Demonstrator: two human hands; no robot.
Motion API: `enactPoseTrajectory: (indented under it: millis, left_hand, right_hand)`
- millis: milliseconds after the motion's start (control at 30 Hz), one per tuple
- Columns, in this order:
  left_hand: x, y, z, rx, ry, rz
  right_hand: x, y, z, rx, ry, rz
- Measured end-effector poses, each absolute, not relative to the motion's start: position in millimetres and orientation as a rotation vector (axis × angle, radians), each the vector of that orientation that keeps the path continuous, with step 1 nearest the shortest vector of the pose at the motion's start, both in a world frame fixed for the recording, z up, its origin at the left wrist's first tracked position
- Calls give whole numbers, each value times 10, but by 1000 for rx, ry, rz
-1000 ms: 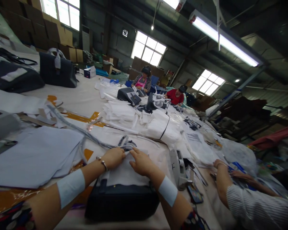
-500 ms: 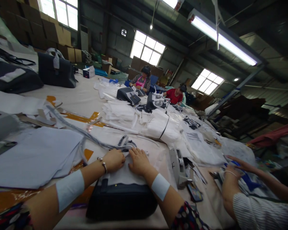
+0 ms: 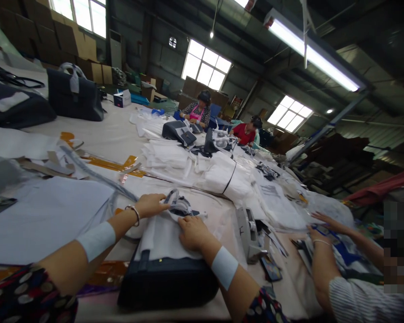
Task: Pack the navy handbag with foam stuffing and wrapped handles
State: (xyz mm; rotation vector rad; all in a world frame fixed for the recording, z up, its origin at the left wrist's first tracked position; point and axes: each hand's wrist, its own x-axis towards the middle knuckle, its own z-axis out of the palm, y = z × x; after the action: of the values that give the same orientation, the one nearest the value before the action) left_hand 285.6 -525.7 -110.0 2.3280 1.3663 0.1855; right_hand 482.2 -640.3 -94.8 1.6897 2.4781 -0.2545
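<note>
A dark handbag (image 3: 168, 282) lies on the table in front of me, with a white sheet of wrapping (image 3: 163, 237) spread over its upper face. Beyond the sheet is the bag's handle (image 3: 179, 202), covered in clear wrap. My left hand (image 3: 151, 205) is at the near left end of this handle, its fingers closed together at the wrapped part. Flat on the sheet's right side rests my right hand (image 3: 193, 231), fingers stretched towards the handle. A long grey wrapped strap (image 3: 97, 175) runs off to the left, partly behind my left hand.
White sheets (image 3: 54, 215) lie at left, with dark bags (image 3: 74, 96) behind. A grey tape dispenser (image 3: 249, 233) stands to the right. Bundled white wrapping (image 3: 222, 172) lies farther back. A co-worker's hands (image 3: 323, 233) work at far right; two people sit across the table.
My left hand has moved up and left from the sheet to the wrapped handle, uncovering more of the sheet. My right hand stays nearly in place on the sheet.
</note>
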Motion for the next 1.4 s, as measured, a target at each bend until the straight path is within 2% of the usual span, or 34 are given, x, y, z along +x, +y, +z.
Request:
enactPoseTrajectory:
  millis: [167, 400, 767, 1000, 1167, 1300, 1400]
  left_hand:
    - [2770, -5068, -1105, 2258, 1315, -69]
    - [2783, -5122, -922, 2504, 1305, -257]
    - [3355, -5549, -330, 3030, 1040, 130]
    - [3452, -5843, -279, 2958, 1107, 42]
    - [3377, -5817, -355, 2982, 1094, 10]
    - [3377, -5790, -384, 3069, 931, 33]
    - [3394, -5785, -387, 3096, 845, 19]
  right_hand:
    - [4805, -6397, -1003, 1658, 2488, -214]
    - [4807, -6432, -1030, 1673, 2503, -228]
    - [4817, -6425, -1029, 1753, 2486, -315]
    - [5022, -6263, -1136, 2283, 2371, -907]
    - [5090, -6157, -1189, 2626, 2143, -861]
    - [5055, -6168, -1159, 2571, 2187, -899]
    - [5002, -6188, -1120, 2477, 2267, -724]
